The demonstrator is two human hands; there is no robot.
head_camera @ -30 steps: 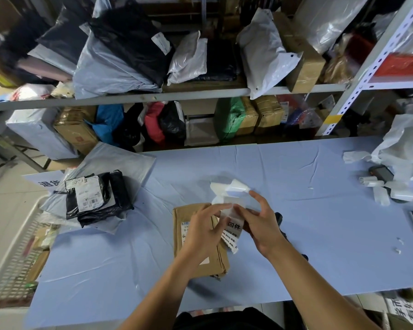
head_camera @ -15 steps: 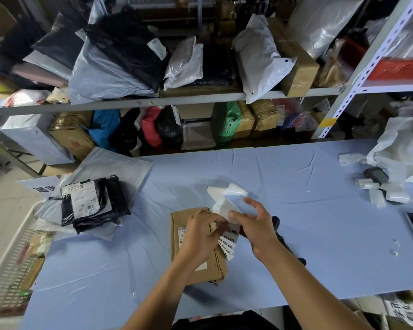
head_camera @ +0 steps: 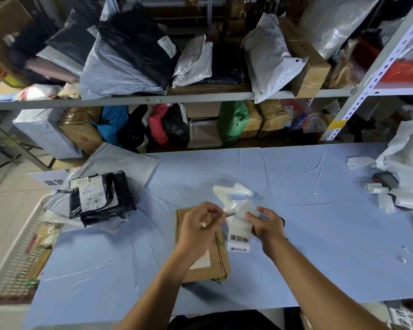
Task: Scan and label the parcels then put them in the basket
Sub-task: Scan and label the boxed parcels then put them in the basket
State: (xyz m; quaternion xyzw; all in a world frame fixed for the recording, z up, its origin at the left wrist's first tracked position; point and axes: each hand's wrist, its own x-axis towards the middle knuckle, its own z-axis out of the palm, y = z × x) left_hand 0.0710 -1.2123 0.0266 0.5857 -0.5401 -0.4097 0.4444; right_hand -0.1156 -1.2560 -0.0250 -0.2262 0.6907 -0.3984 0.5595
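Both hands have drawn apart since a second ago, and the label strip (head_camera: 239,234) between them now hangs flat, its print facing up. Across the frame's middle runs the blue worktop (head_camera: 320,234), with the basket (head_camera: 17,258) at lower left, cut off by the frame edge. At centre left a black parcel (head_camera: 98,198) lies on grey bags. Below centre lies the brown parcel (head_camera: 221,258), flat on the worktop, its long axis running up and down the frame, the top leaning slightly left. The left forearm hides its lower left corner and most of its white sticker. Just right of it, the strip's long axis also runs up and down, with the printed end lowest and the curled blank end toward the upper frame. Its bottom row of print is too blurred to read. The left hand (head_camera: 198,229) has its grip pinched on the strip's upper left corner. The right hand (head_camera: 268,225) curls its fingers on the right edge and hides a dark object behind it.
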